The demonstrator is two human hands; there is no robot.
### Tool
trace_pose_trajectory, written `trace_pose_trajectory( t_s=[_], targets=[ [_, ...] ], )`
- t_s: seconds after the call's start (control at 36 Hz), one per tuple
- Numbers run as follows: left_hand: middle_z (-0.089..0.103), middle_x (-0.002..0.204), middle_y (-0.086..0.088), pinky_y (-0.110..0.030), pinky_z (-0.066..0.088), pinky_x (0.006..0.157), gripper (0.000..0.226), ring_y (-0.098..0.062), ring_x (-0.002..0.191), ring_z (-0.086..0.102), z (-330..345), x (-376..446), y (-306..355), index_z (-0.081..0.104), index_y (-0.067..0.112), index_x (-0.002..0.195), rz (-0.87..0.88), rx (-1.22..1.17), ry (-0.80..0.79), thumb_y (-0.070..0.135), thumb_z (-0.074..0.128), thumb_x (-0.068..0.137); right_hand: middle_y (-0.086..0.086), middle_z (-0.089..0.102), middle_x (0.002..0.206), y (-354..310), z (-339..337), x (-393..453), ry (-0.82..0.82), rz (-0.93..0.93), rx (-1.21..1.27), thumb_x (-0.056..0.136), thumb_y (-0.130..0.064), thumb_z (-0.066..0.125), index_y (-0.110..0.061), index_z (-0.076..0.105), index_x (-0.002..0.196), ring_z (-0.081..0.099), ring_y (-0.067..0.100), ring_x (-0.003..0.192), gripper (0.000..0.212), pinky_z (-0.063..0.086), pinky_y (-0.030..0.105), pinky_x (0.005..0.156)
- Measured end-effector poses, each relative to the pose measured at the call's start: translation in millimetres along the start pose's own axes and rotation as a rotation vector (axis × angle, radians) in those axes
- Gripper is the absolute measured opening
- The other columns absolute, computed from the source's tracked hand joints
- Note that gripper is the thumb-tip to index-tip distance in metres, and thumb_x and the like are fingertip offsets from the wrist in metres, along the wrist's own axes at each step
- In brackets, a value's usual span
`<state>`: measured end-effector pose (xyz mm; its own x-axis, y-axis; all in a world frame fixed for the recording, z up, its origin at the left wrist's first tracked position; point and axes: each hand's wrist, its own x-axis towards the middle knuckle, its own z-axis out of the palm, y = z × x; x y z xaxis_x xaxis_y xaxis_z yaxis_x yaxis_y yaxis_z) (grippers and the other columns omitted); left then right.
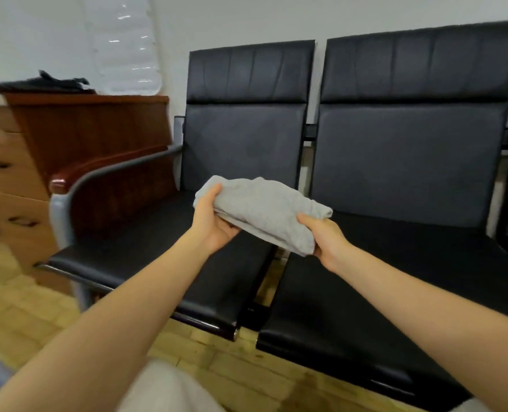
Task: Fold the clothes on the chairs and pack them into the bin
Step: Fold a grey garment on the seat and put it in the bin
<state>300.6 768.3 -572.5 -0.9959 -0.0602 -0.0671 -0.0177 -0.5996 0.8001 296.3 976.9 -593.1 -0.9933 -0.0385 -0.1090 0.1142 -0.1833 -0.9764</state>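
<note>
Both hands hold the folded grey cloth [261,212] in the air above the left chair [169,263]. Its long side runs from far left to near right. Left hand [214,221] grips the far-left end, thumb on top; right hand [325,239] grips the near-right corner. No bin is in view, so I judge the carry must turn away from the chairs.

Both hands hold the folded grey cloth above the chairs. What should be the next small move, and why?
Probably carry it toward the bin, keeping both grips. The grey cloth already looks folded; the left hand and the right hand hold its two ends above the black chairs. No bin is in view, so turning to find it likely comes first.
</note>
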Motion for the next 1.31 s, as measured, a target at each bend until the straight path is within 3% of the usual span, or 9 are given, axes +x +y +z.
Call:
trace_pose_trajectory(
  t_s=[0.11, 0.22, 0.5, 0.67, 0.78, 0.94, 1.0, 1.11, 1.31],
  targets=[
    [0.069, 0.115, -0.014, -0.048, 0.047, 0.100, 0.048, -0.032, 0.112, 0.063, -44.2, -19.1, 34.2, 0.063, 0.017, 0.115, 0.057, -0.067, 0.063, 0.056, 0.045, 0.094, 0.010, 0.064, 0.118, 2.5, 55.5, 10.4, -0.031, 0.000, -0.062, 0.093, -0.015, 0.061, -0.006, 0.054, 0.129, 0.063, 0.022, 0.096, 0.037, 0.054, 0.031, 0.078],
    [0.068, 0.119, -0.012, -0.043, 0.053, 0.089, 0.060, -0.031, 0.109, 0.064, -105.0, -49.5, 67.7, 0.062, 0.017, 0.123, 0.101, -0.040, 0.165, 0.063, 0.035, 0.094, 0.013, 0.063, 0.116, 14.8, 119.5, 13.9, -0.097, 0.039, -0.250, 0.093, -0.014, 0.058, -0.004, 0.056, 0.122, 0.062, 0.027, 0.101, 0.030, 0.051, 0.041, 0.096],
    [0.068, 0.117, -0.013, -0.044, 0.055, 0.083, 0.056, -0.032, 0.104, 0.067, -278.7, -165.0, 123.9, 0.067, 0.016, 0.116, -0.025, 0.076, 0.450, 0.061, 0.057, 0.085, 0.017, 0.062, 0.123, 77.9, 288.7, -33.4, -0.400, 0.138, -0.517, 0.090, -0.014, 0.059, -0.004, 0.056, 0.127, 0.059, 0.035, 0.113, 0.038, 0.046, 0.044, 0.102],
    [0.072, 0.098, -0.008, -0.038, 0.050, 0.075, 0.024, -0.024, 0.091, 0.065, -371.5, -236.5, 98.6, 0.061, 0.017, 0.113, -0.179, 0.278, 0.683, 0.031, 0.052, 0.096, 0.010, 0.063, 0.103, 145.3, 361.2, -85.8, -0.633, 0.160, -0.667, 0.094, -0.013, 0.056, -0.008, 0.055, 0.120, 0.061, 0.025, 0.088, 0.026, 0.050, 0.021, 0.067],
    [0.067, 0.112, -0.013, -0.039, 0.052, 0.082, 0.040, -0.028, 0.099, 0.064, -441.3, -276.8, 59.8, 0.059, 0.010, 0.123, -0.202, 0.265, 0.964, 0.032, 0.061, 0.089, 0.017, 0.060, 0.122, 215.4, 399.5, -117.1, -0.749, 0.184, -0.759, 0.090, -0.011, 0.056, -0.004, 0.052, 0.130, 0.059, 0.032, 0.112, 0.041, 0.048, 0.032, 0.085],
    [0.059, 0.122, -0.012, -0.039, 0.047, 0.087, 0.041, -0.028, 0.102, 0.056, -498.8, -323.3, -5.0, 0.052, 0.004, 0.129, -0.183, 0.506, 1.268, 0.022, 0.060, 0.093, 0.008, 0.059, 0.111, 308.7, 418.5, -150.2, -0.920, 0.241, -0.913, 0.088, -0.013, 0.054, -0.008, 0.046, 0.130, 0.058, 0.030, 0.100, 0.044, 0.041, 0.029, 0.083],
    [0.054, 0.131, -0.017, -0.041, 0.044, 0.095, 0.049, -0.033, 0.113, 0.053, -507.6, -333.8, -23.3, 0.044, 0.001, 0.135, -0.214, 0.651, 1.298, 0.018, 0.061, 0.093, 0.005, 0.053, 0.104, 339.1, 414.3, -152.9, -0.979, 0.159, -1.079, 0.088, -0.013, 0.054, -0.006, 0.038, 0.134, 0.053, 0.030, 0.099, 0.049, 0.040, 0.034, 0.086],
    [0.042, 0.146, -0.019, -0.036, 0.039, 0.097, 0.072, -0.037, 0.128, 0.047, -521.7, -345.5, -63.0, 0.022, 0.011, 0.152, -0.376, 0.898, 1.158, 0.013, 0.061, 0.092, 0.020, 0.022, 0.154, 383.6, 391.2, -157.9, -1.163, -0.361, -1.615, 0.096, -0.010, 0.047, -0.020, 0.006, 0.155, 0.037, 0.039, 0.134, 0.072, 0.040, 0.044, 0.101],
    [0.038, 0.132, -0.021, -0.041, 0.036, 0.101, 0.062, -0.038, 0.121, 0.040, -524.1, -346.8, -79.7, 0.036, 0.025, 0.147, -0.477, 1.154, 1.132, 0.030, 0.062, 0.092, 0.022, 0.038, 0.144, 389.9, 383.4, -160.6, -1.240, -0.354, -1.687, 0.105, -0.031, 0.030, -0.010, 0.045, 0.139, 0.044, 0.037, 0.126, 0.042, 0.038, 0.043, 0.103]
  ],
)
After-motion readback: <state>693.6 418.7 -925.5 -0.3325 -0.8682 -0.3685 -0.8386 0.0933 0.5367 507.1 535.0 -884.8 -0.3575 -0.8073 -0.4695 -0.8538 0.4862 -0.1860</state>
